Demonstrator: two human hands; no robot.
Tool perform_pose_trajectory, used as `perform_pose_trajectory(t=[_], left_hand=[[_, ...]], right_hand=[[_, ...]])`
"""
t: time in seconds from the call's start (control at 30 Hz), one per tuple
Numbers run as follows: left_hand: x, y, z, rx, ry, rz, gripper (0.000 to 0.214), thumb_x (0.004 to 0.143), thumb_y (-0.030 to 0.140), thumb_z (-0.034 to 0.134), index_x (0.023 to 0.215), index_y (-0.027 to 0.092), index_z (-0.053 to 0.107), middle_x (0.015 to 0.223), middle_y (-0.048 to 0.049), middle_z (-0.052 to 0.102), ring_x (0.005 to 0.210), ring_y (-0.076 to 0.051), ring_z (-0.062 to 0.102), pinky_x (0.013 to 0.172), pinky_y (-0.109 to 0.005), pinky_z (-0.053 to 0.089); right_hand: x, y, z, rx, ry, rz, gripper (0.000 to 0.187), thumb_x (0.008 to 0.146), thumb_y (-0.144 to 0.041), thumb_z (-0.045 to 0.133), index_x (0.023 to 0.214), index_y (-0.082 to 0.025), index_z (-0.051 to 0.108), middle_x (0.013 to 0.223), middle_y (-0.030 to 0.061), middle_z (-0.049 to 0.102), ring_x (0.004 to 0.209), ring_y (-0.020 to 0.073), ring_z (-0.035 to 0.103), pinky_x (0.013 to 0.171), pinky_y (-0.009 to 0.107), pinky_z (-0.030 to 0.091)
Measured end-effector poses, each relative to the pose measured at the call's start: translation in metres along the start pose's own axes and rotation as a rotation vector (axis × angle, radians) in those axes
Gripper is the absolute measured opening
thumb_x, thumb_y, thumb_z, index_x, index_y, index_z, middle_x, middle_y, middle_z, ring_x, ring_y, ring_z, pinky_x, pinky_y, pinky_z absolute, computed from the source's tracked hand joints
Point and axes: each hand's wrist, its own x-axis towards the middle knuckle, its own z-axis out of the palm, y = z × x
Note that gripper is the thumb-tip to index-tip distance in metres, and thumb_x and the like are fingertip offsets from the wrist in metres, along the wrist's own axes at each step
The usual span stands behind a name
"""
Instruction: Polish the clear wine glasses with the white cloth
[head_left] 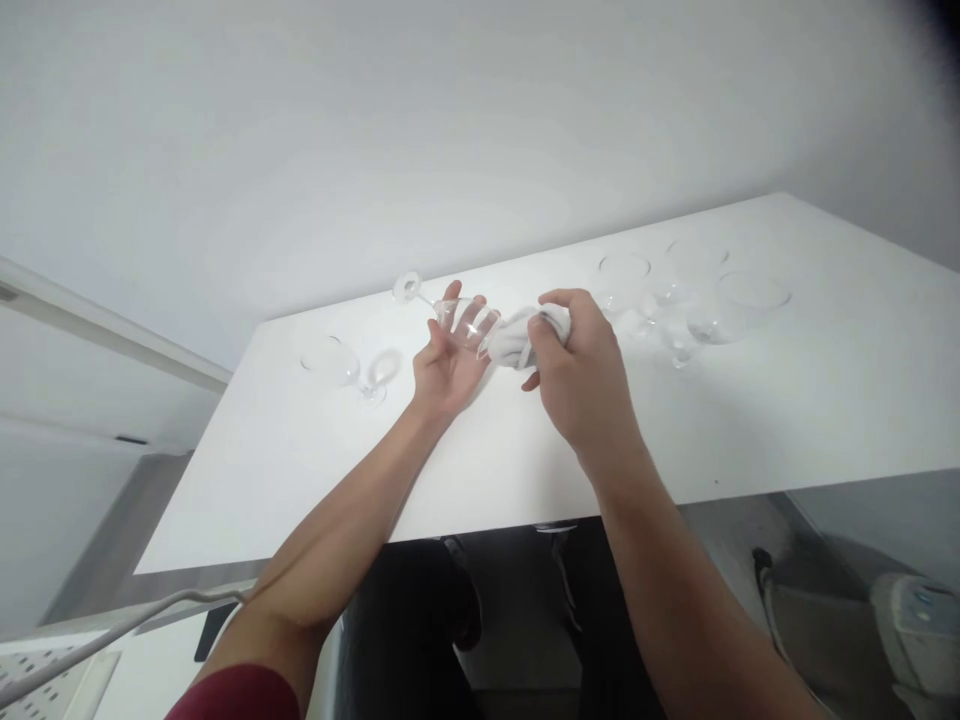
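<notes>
My left hand (pixel 452 360) holds a clear wine glass (pixel 466 322) on its side, the bowl lying across the palm and the fingers behind it. The stem and round foot point to the upper left, and the rim faces right. In my right hand (pixel 574 365) is a bunched white cloth (pixel 517 338), pinched between thumb and fingers. The cloth's left end is at the glass's rim; whether some of it is inside the bowl, I cannot tell.
One stemmed glass (pixel 334 362) stands on the white table (pixel 480 470) to the left. Several more glasses (pixel 694 290) are grouped close together on the right. A wall (pixel 450 140) runs along the table's back edge. A grey cable (pixel 127 635) passes at lower left.
</notes>
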Motion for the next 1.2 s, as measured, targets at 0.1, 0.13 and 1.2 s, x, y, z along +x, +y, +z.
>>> perform_pose_trajectory(t=[0.1,0.13,1.2], left_hand=[[0.0,0.005,0.001,-0.041,0.023,-0.055,0.058,0.094,0.07,0.059,0.142,0.039,0.058,0.138,-0.0048,0.065,0.138,-0.033,0.057,0.106,-0.051,0.056],[-0.001,0.006,0.002,-0.06,0.023,-0.087,0.057,0.094,0.069,0.059,0.143,0.038,0.059,0.133,-0.0052,0.067,0.134,-0.032,0.061,0.104,-0.05,0.057],[0.001,-0.009,0.007,0.122,-0.04,-0.095,0.048,0.067,0.05,0.095,0.097,0.017,0.078,0.094,-0.0064,0.076,0.095,-0.022,0.071,0.081,-0.03,0.055]], right_hand=[[-0.009,-0.014,-0.005,-0.129,0.043,-0.144,0.01,0.1,-0.033,0.062,0.094,-0.026,0.059,0.082,0.0019,0.058,0.067,0.0172,0.053,0.057,0.032,0.038],[-0.011,-0.019,-0.006,-0.165,0.065,-0.202,0.01,0.102,-0.034,0.059,0.095,-0.027,0.057,0.083,0.0017,0.057,0.069,0.0175,0.054,0.059,0.032,0.038],[0.013,0.02,0.007,-0.899,-0.261,-0.356,0.053,0.085,-0.021,0.063,0.135,-0.019,0.049,0.117,0.0169,0.064,0.093,0.0309,0.062,0.074,0.04,0.05]])
